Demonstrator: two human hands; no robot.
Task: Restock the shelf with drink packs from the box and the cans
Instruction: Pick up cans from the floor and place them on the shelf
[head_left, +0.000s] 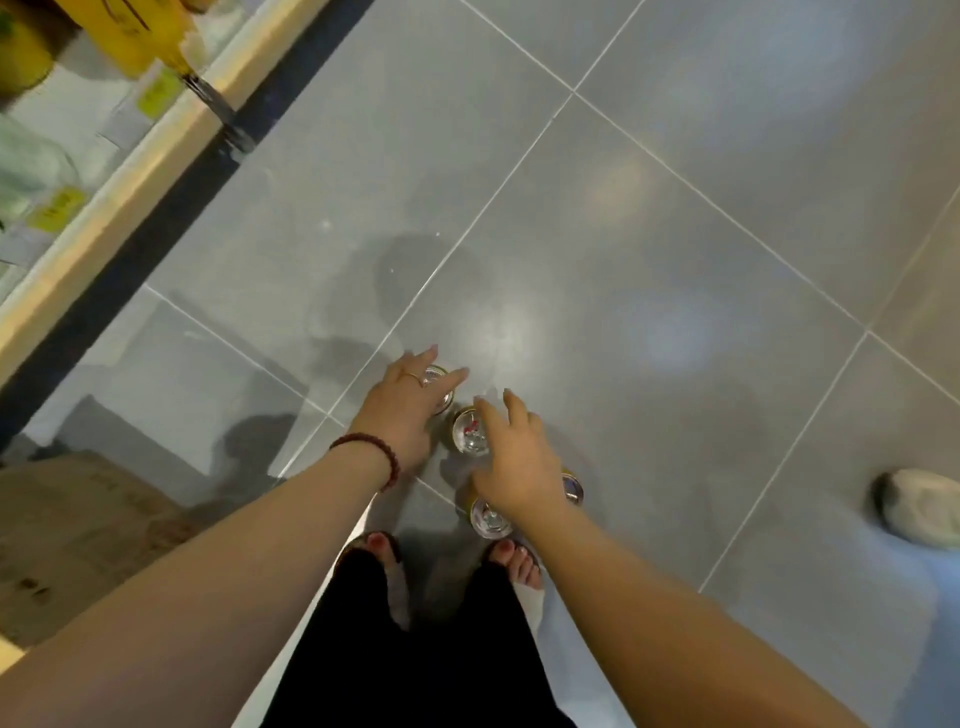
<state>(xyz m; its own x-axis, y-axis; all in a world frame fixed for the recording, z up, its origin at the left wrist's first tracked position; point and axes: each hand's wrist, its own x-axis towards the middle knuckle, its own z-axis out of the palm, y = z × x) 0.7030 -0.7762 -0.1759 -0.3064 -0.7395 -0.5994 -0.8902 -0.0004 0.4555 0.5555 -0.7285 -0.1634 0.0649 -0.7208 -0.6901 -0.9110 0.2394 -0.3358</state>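
Aluminium cans (470, 434): four, upright on the floor (675, 208), clustered close ahead of the toes.
Right hand (519, 467): fingers spread above the middle cans, gripping nothing I can see.
Left hand (400, 410): fingers spread over the farthest can; contact unclear.
Shelf (130, 171): far left, well apart.
Risk: I'd say a brushing finger could topple a neighbour, which would roll away.

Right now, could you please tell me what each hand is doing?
Left hand: open, fingers straight over one floor can.
Right hand: open, fingers spread above other cans, holding nothing.
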